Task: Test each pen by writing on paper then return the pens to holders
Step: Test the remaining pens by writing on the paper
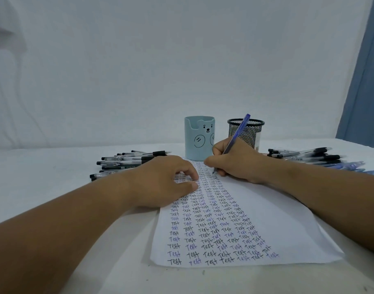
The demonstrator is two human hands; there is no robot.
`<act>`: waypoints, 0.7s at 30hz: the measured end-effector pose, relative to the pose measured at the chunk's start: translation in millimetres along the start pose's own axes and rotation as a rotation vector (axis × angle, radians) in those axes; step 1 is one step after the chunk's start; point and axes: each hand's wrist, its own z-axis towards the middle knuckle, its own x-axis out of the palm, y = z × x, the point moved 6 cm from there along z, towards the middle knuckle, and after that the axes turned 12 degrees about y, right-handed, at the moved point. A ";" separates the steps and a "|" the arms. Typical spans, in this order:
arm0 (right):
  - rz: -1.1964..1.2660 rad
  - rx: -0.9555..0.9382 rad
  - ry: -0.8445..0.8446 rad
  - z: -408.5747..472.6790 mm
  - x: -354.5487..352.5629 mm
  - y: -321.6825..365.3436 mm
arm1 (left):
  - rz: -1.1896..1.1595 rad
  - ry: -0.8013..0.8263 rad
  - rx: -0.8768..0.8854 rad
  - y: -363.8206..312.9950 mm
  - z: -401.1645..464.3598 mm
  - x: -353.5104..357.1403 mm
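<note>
A white sheet of paper [288, 225] lies on the table, covered with rows of the word "Test" in black and blue ink. My right hand [235, 164] grips a blue pen [238, 132] with its tip on the paper's far end. My left hand [167, 181] rests on the paper's left edge with fingers loosely curled, pressing it down. Behind the paper stand two holders: a light blue bear-face cup [197, 137] and a black mesh cup [248, 132]. No pens show above either rim.
A pile of black-capped pens [126, 162] lies on the table to the left of the holders. Another pile of black and blue pens [313, 158] lies to the right. A white cloth covers the table and backdrop; a blue curtain [364, 81] hangs at right.
</note>
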 end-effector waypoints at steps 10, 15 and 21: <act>-0.070 -0.029 0.013 0.3 0.9 0.5 | -0.004 0.010 0.003 -0.7 0.3 0.6; -0.109 -0.057 0.005 1.6 1.4 3.0 | 0.002 0.013 0.000 0.8 0.7 0.5; -0.120 -0.077 -0.007 2.2 -0.7 0.6 | 0.004 0.014 0.001 1.0 0.8 0.7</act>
